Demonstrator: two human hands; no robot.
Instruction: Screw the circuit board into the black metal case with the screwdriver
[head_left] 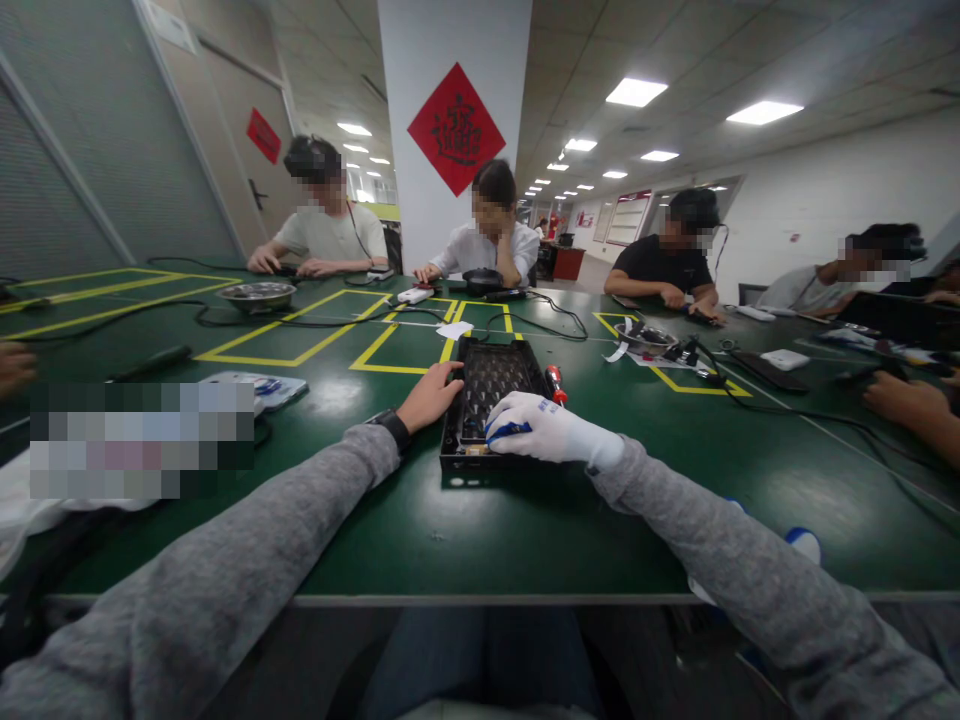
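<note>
A black rectangular plastic case lies lengthwise before me, its inside covered with rows of small pale shapes. My left hand, bare with a dark wristband, has its fingers closed over the case's left wall. In a white glove with blue fingertips, my right hand reaches into the near end of the case. Its fingers are bent together and point down; whatever is between them is hidden. Beside the case's right wall, a red-handled tool, like a screwdriver, lies partly behind the glove. A small tan piece shows at the near left corner.
The green table carries yellow tape outlines. Metal bowls stand farther back, with black cables running between. Plastic-wrapped items lie left. Several people sit across and beside the table; a co-worker's hand is at right.
</note>
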